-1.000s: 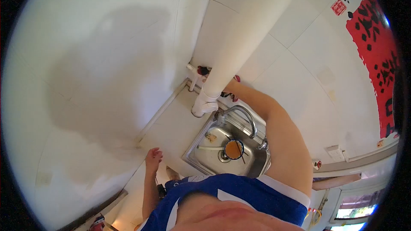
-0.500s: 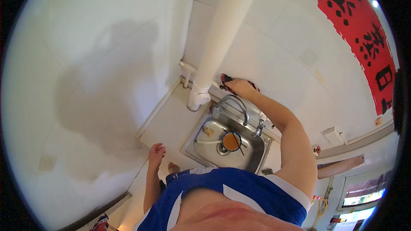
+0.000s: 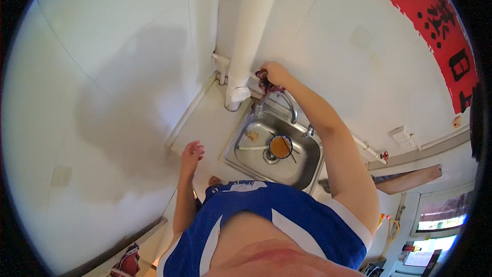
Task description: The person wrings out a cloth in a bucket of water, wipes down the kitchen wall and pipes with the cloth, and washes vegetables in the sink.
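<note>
Cloth [image 3: 265,84], dark red, hangs clamped in the right hand [image 3: 277,74], beyond the back edge of the sink [image 3: 254,165], by the wall [image 3: 328,56]. Close by: arched faucet [image 3: 293,116], white pipe [image 3: 249,31]. Next, within the sink: bowl [image 3: 280,147], orange-brown inside, dark stick [image 3: 293,158] across it. Farther off: left hand [image 3: 191,156], loosely uncurled, well apart from the right. Farthest: red banner [image 3: 435,28], black characters.

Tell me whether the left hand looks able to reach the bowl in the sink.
Probably yes: the left hand looks empty, and nothing appears to block its way over the sink rim to the bowl.
</note>
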`<state>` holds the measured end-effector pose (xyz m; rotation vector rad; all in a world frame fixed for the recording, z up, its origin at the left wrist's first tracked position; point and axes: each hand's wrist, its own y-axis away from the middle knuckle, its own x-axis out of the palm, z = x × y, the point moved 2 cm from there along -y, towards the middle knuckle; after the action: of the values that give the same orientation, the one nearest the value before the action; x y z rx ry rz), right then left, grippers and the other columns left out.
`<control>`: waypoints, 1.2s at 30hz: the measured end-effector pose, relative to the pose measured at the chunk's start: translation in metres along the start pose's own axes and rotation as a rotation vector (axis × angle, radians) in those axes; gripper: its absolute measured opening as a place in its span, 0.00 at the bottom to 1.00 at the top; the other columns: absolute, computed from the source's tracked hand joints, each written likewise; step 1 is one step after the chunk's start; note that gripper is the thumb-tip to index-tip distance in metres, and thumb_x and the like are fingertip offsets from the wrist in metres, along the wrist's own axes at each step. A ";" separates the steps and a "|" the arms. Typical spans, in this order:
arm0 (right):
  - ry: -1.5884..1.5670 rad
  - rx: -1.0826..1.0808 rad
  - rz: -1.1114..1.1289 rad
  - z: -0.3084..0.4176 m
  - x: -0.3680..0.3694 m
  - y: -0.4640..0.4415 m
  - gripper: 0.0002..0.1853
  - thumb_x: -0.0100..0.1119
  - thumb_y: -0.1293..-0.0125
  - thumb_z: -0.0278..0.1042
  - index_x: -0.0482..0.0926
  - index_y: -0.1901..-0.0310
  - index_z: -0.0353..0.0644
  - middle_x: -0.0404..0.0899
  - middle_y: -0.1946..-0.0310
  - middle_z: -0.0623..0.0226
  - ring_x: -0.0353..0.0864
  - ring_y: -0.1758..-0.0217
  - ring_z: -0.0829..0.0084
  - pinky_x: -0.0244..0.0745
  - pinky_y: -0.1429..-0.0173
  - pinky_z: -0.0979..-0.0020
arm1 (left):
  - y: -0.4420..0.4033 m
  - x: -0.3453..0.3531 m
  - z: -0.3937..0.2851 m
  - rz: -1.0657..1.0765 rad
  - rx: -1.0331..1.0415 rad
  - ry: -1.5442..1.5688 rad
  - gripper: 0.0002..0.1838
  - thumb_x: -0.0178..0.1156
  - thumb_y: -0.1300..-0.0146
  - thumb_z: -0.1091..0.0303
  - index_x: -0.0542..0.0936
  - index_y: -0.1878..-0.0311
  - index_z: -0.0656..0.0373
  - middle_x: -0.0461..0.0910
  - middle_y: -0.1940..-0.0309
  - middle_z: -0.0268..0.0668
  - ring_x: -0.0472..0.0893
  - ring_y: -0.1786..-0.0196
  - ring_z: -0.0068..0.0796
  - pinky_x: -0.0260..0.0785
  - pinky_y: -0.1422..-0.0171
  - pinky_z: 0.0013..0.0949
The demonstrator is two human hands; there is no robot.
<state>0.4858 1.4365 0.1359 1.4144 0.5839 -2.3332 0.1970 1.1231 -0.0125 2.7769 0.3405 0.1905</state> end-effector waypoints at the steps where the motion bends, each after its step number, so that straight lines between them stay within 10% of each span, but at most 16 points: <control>1: 0.059 -0.042 -0.092 0.015 0.001 -0.005 0.14 0.49 0.49 0.20 0.76 0.59 0.38 0.77 0.62 0.49 0.75 0.56 0.49 0.71 0.52 0.59 | 0.002 0.001 -0.003 0.021 0.038 0.020 0.18 0.56 0.40 0.65 0.70 0.46 0.56 0.77 0.58 0.35 0.77 0.60 0.25 0.69 0.56 0.28; 6: -0.224 -0.073 -0.788 0.034 -0.023 -0.011 0.21 0.45 0.52 0.11 0.72 0.55 0.37 0.73 0.57 0.49 0.72 0.52 0.49 0.69 0.49 0.59 | 0.024 -0.011 -0.001 -0.048 -0.053 0.020 0.16 0.55 0.40 0.69 0.72 0.48 0.56 0.77 0.59 0.34 0.77 0.61 0.23 0.69 0.59 0.26; 10: 0.082 -0.057 -0.678 0.024 -0.015 0.011 0.17 0.48 0.50 0.16 0.73 0.57 0.38 0.76 0.61 0.52 0.74 0.55 0.51 0.70 0.51 0.57 | 0.031 -0.033 0.020 -0.124 -0.115 0.050 0.16 0.55 0.40 0.68 0.71 0.48 0.56 0.77 0.58 0.35 0.77 0.60 0.24 0.69 0.58 0.26; 12: 0.351 0.147 -0.092 0.013 -0.004 0.019 0.14 0.49 0.47 0.21 0.72 0.57 0.39 0.76 0.61 0.53 0.76 0.56 0.51 0.71 0.52 0.56 | 0.032 -0.039 0.022 -0.105 -0.089 0.038 0.17 0.55 0.40 0.68 0.71 0.47 0.56 0.77 0.58 0.35 0.77 0.60 0.23 0.69 0.58 0.26; 17: 0.394 0.324 0.009 0.021 0.005 0.018 0.12 0.47 0.44 0.24 0.69 0.56 0.37 0.77 0.63 0.50 0.77 0.58 0.50 0.72 0.56 0.54 | 0.027 -0.032 0.009 -0.091 -0.033 0.024 0.17 0.55 0.39 0.68 0.71 0.47 0.57 0.77 0.59 0.35 0.76 0.61 0.23 0.69 0.58 0.26; 23: -0.549 0.162 -1.038 0.055 0.011 -0.026 0.07 0.50 0.39 0.24 0.67 0.60 0.36 0.73 0.68 0.51 0.74 0.63 0.56 0.68 0.57 0.61 | 0.031 -0.024 0.016 -0.003 -0.019 0.024 0.17 0.56 0.40 0.67 0.71 0.47 0.57 0.78 0.61 0.34 0.77 0.62 0.22 0.70 0.62 0.25; 36: -0.792 0.048 -1.239 0.100 -0.085 0.061 0.12 0.52 0.39 0.28 0.68 0.55 0.36 0.73 0.64 0.59 0.72 0.61 0.68 0.67 0.53 0.69 | 0.025 -0.003 -0.036 0.081 0.042 0.007 0.21 0.59 0.42 0.65 0.69 0.45 0.55 0.78 0.58 0.37 0.77 0.61 0.26 0.69 0.58 0.28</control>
<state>0.4785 1.3405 0.2439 -0.1537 1.3567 -3.4309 0.1936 1.1113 0.0295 2.8348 0.2361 0.2147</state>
